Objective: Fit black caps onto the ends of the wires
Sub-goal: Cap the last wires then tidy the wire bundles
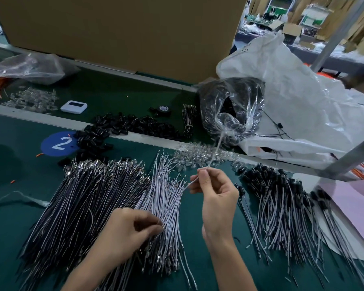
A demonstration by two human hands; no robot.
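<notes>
Nearest me, my left hand (132, 227) sits on the near half of the white wires (166, 198), fingers curled in and pinching a few strands. Just right of that pile, my right hand (215, 194) is clamped on one wire (212, 157) between thumb and forefinger, its far end lifted and blurred. I can see no cap in either hand. I judge the job now is to draw this wire free without snagging its neighbours, grip it close to the tip, then fetch one of the black caps (118, 124) heaped beyond the pile, to the left. Capped wires (282, 196) lie right of it on the counter (19, 185).
</notes>
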